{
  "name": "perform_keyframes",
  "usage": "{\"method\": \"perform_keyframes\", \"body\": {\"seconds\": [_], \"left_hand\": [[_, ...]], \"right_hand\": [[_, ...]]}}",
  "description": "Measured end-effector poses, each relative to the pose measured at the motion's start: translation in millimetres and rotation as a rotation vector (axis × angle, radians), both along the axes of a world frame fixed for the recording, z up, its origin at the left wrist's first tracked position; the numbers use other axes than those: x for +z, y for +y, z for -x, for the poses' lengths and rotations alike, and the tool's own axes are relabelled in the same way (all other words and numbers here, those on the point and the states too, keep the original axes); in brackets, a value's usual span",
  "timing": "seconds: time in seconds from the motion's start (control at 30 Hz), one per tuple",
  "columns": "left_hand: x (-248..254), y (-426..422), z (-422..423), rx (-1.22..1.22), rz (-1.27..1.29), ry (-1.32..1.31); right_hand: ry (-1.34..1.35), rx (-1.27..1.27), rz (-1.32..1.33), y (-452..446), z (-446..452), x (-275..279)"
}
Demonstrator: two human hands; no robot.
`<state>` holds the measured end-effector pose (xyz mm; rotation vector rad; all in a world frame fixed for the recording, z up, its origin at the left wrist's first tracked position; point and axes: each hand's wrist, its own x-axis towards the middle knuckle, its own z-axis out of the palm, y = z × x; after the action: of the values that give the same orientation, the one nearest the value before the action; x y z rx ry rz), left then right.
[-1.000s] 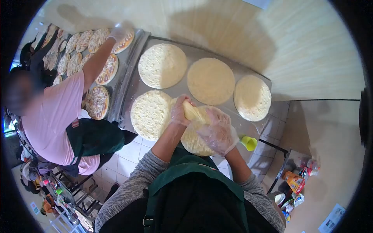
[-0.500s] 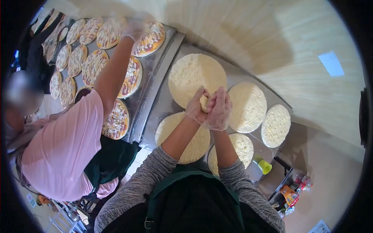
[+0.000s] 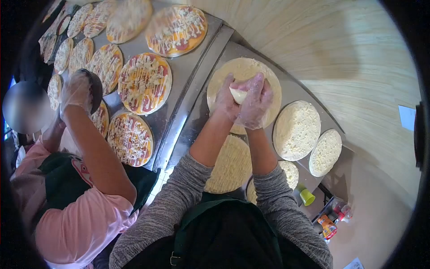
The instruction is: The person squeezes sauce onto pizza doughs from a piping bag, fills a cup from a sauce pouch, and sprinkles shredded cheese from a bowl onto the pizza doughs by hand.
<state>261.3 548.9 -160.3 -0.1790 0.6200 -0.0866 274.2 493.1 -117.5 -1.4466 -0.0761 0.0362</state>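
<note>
since it would likely sag unsupported, the pale lump (image 3: 238, 96) is clasped between the left hand (image 3: 226, 99) and right hand (image 3: 255, 105) above a round base (image 3: 242, 67).

Your clear-gloved left hand (image 3: 225, 102) and right hand (image 3: 254, 105) are hiding the middle of the large pale round base (image 3: 244, 66) and much of the cream-coloured lump (image 3: 238, 95). Nearer you than that base, your grey knit right sleeve (image 3: 277, 190) is blocking another pale round (image 3: 289, 173). Left of the base, a co-worker's gloved hand (image 3: 76, 89) is partly covering a dark round vessel (image 3: 95, 91); farther up, a topped pizza (image 3: 129, 20) is blurring.
</note>
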Motion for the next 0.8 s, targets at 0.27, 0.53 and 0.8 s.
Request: {"method": "perform_keyframes", "body": {"seconds": [0.27,0.53,0.8], "left_hand": [[-36.9,-9.0,66.7,-0.026,0.073,-0.152],[-20.7,9.7,-18.2,-0.145,-0.069,0.085],[-17.5,-24.6,72.8,-0.108,-0.132,0.039]], "right_hand": [[0.195,0.131,0.102,-11.9,49.4,-18.2],[-0.036,-0.028,0.241,13.2,-22.5,-4.7],[0.242,0.102,0.297,-26.6,51.0,-12.2]]}}
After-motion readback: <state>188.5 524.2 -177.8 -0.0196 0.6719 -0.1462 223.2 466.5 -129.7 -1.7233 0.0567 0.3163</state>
